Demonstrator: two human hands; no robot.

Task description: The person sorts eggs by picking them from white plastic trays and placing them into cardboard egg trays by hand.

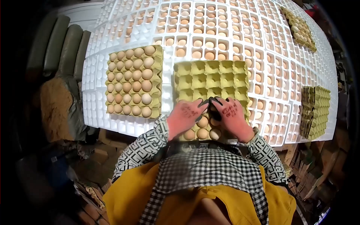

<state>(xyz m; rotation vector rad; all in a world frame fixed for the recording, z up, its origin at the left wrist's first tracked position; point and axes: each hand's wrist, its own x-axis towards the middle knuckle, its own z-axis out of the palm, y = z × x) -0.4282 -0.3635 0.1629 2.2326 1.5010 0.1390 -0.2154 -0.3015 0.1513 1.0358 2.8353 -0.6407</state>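
My left hand [186,115] and my right hand [233,117], both in pink gloves with black fingertips, meet over the yellow-green egg tray [210,79] in front of me. Their fingers curl downward and close together; what lies beneath them is hidden. Several brown eggs [202,134] sit in the tray's near rows, some partly covered by my right hand. The far rows hold no eggs. To the left stands another tray, with brown eggs [127,87] filling its cups.
White foam trays [98,108] cover the table, many holding eggs [210,22]. At the right is a stack of egg trays [315,112]. Another tray of eggs [301,30] lies at the far right. Dark green rolls [56,45] and a brown sack [56,108] stand left of the table.
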